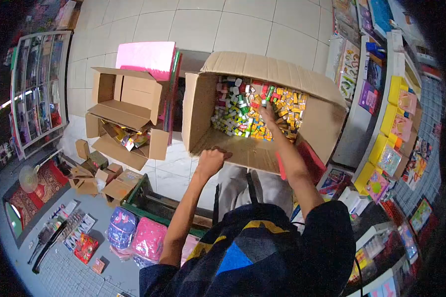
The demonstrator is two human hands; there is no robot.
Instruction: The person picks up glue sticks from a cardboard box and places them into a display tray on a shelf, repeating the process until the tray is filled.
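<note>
A large open cardboard box (pixel 322 111) stands in front of me, filled with many small bottles (pixel 233 111) and little cartons (pixel 290 106) in green, yellow, orange, red and white. My right hand (pixel 267 115) reaches down inside it, its fingers closed around what looks like a small bottle (pixel 264 103) with a pale greenish top. At the near left corner of the box, my left hand (pixel 213 161) is closed over the cardboard edge. Part of each hand's fingers is hidden from view.
Left of the big box stand smaller open cartons (pixel 129 101), one holding colourful packets (pixel 131 138), near a pink board (pixel 146 55). Shelves of goods (pixel 389 128) line the right. Wrapped backpacks (pixel 148 237) and flattened cartons (pixel 121 185) lie at lower left.
</note>
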